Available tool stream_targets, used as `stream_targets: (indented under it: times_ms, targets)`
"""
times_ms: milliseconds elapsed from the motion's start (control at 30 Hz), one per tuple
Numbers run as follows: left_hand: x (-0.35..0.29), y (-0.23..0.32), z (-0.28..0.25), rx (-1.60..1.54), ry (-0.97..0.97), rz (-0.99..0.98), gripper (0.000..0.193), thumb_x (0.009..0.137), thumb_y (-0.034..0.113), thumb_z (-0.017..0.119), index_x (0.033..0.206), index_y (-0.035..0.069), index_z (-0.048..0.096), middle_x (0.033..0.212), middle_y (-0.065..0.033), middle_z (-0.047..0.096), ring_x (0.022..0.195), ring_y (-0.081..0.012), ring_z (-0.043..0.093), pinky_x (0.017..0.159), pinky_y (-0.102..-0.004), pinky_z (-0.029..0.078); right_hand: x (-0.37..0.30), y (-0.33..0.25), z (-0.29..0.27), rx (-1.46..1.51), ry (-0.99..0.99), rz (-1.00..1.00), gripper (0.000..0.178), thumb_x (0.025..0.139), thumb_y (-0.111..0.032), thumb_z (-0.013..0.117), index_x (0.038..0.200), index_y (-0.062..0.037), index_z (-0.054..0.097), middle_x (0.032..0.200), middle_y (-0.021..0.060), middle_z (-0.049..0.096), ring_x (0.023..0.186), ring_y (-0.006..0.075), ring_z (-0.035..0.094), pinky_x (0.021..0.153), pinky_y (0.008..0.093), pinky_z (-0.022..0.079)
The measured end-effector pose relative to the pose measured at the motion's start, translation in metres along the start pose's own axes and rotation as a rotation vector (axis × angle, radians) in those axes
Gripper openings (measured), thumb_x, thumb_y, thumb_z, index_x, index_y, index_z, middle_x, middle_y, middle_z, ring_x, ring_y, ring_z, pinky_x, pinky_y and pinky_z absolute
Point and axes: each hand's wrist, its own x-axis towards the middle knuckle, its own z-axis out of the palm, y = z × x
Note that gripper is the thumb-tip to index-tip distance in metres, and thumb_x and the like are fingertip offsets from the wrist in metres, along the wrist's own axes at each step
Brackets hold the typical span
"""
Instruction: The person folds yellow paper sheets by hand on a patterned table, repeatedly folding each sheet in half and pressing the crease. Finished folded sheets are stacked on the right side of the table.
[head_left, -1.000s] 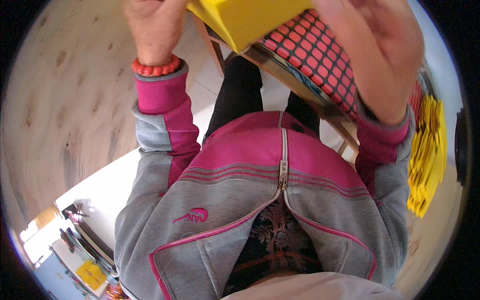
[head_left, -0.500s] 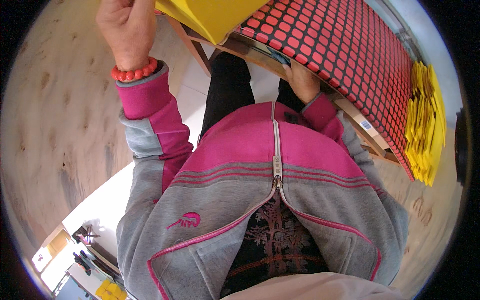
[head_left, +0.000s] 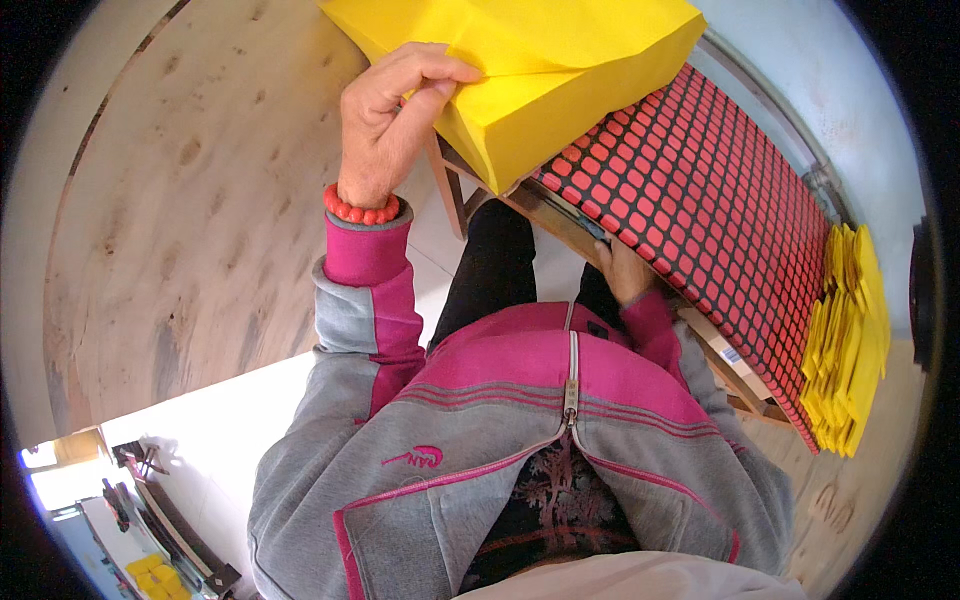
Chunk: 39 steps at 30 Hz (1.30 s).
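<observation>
left hand pinches the yellow bag — right hand below the tabletop — can't tell its grip

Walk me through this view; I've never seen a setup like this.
There is no machine here: a person works with two bare hands. The camera sits on their head and looks down, so you see their own grey-and-pink jacket. Its fisheye lens bends straight edges.

The left hand, above a red bead bracelet, pinches a boxy yellow bag. The right hand is at the table's near edge, partly hidden beneath it; I can't tell whether it holds anything.

A red-and-black patterned cover lies on the tabletop, with a stack of flat yellow pieces at its right end.
</observation>
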Motion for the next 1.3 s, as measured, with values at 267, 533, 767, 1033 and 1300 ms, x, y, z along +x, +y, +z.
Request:
stream_targets:
  times_ms: [267, 533, 767, 1033, 1300]
  targets:
    - [0.000, 0.002, 0.000, -0.046, -0.021, -0.044, 0.021, 0.087, -0.006, 0.052, 0.095, -0.001, 0.070, 0.093, -0.0089, 0.068, 0.087, -0.0162, 0.063, 0.079, -0.0256, 0.048, 0.037, -0.082, -0.178, 0.732, -0.412, -0.657, 0.017, 0.080, -0.008, 0.073, 0.091, -0.0040, 0.062, 0.113, 0.0142, 0.067, 0.107, 0.0318, 0.064, 0.090, 0.0403, 0.051]
    - [0.001, 0.002, -0.004, -0.178, -0.047, -0.124, 0.026, 0.090, -0.002, 0.045, 0.099, -0.002, 0.070, 0.098, -0.0077, 0.069, 0.094, -0.0140, 0.062, 0.085, -0.0252, 0.047, 0.149, -0.120, -0.220, 0.390, 0.175, -0.940, 0.024, 0.080, -0.009, 0.074, 0.102, -0.0047, 0.066, 0.133, 0.0170, 0.060, 0.128, 0.0368, 0.053, 0.104, 0.0411, 0.044]
    - [0.002, 0.003, -0.011, -0.056, -0.112, -0.123, 0.029, 0.089, 0.004, 0.044, 0.101, -0.002, 0.070, 0.100, -0.0104, 0.069, 0.097, -0.0182, 0.063, 0.090, -0.0284, 0.046, 0.174, -0.120, -0.194, 0.539, 0.122, -0.958, 0.018, 0.085, -0.007, 0.069, 0.102, -0.0016, 0.066, 0.129, 0.0188, 0.062, 0.123, 0.0347, 0.057, 0.102, 0.0391, 0.045]
    - [0.002, 0.004, -0.011, -0.107, -0.117, -0.127, 0.026, 0.087, 0.006, 0.050, 0.101, -0.001, 0.070, 0.099, -0.0101, 0.069, 0.097, -0.0193, 0.063, 0.090, -0.0293, 0.046, 0.169, -0.125, -0.183, 0.693, 0.200, -0.845, 0.013, 0.087, -0.008, 0.067, 0.097, -0.0012, 0.063, 0.112, 0.0203, 0.065, 0.105, 0.0363, 0.064, 0.089, 0.0391, 0.050]
    - [-0.001, -0.002, -0.008, -0.027, -0.055, -0.082, 0.014, 0.087, 0.007, 0.065, 0.099, 0.001, 0.070, 0.095, -0.0054, 0.070, 0.093, -0.0153, 0.064, 0.085, -0.0293, 0.049, 0.166, -0.128, -0.184, 0.752, 0.195, -0.818, 0.013, 0.085, -0.005, 0.068, 0.094, 0.0010, 0.061, 0.111, 0.0218, 0.065, 0.104, 0.0350, 0.064, 0.089, 0.0369, 0.050]
